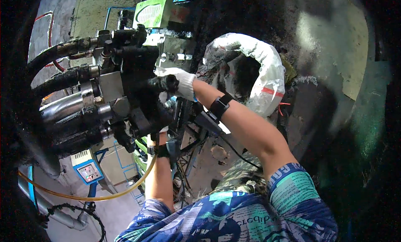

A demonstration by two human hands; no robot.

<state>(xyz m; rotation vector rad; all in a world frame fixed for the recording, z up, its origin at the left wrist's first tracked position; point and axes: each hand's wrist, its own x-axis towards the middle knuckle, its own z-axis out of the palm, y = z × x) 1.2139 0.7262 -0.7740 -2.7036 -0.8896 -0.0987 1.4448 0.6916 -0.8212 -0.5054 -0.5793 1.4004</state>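
My right hand (pixel 183 81), in a white work glove, reaches in behind the black, grease-coated machine head (pixel 140 81). A short black knob-like stub covers part of the glove, and the fingers are hidden, so whether they hold anything does not show. My left forearm (pixel 158 175) rises under the same machine head. Its hand lies almost wholly behind the black block, with its fingers out of sight. Beyond my right hand is a grey metal machine part (pixel 173 54). A dark strap with a box-like fitting circles my right forearm.
Thick black hoses (pixel 62 81) and a shiny metal cylinder (pixel 62 110) run left from the machine head. A yellowish tube (pixel 121 194) loops below. A white wrapped, curved duct (pixel 267 66) stands right of my arm. A blue-framed control box (pixel 88 171) is at lower left.
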